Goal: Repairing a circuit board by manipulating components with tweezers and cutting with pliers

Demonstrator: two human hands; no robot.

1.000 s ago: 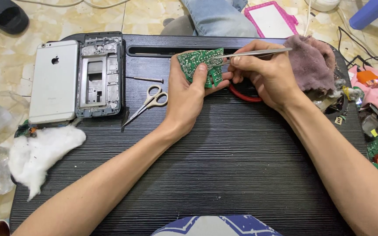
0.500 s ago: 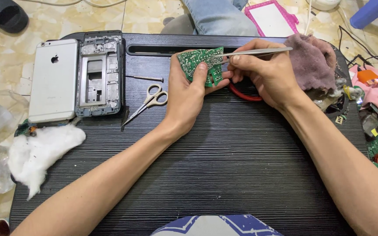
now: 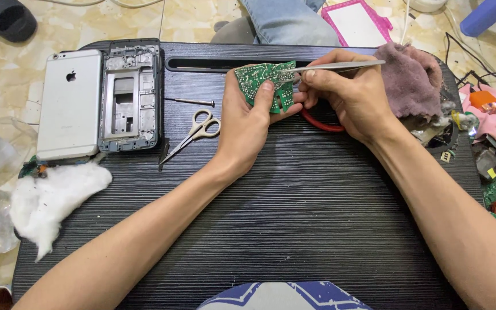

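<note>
Green printed circuit board (image 3: 266,83), small and irregular in shape, sits near the far edge of the black ribbed lap desk (image 3: 294,229), grasped in the left hand (image 3: 247,123) with the thumb pressed on its face. The right hand (image 3: 345,95) is clenched round thin steel tweezers (image 3: 334,66) whose tip touches the board's right part.

Risks, as I judge them: the tweezers tip could slip across the board and scratch a trace or flick a small part off, since the board is held in the air by one hand only. The thumb covers part of the face, so the tip could also jab it. A loosened part could drop into the desk's ribs or roll toward the small silver scissors (image 3: 193,135) lying just left of the left wrist.

Against the earlier frame: almost nothing differs. Board, tweezers and both hands sit in the same place; the silver phone (image 3: 69,103) and the grey phone frame (image 3: 131,95) at the far left corner are unmoved.
</note>
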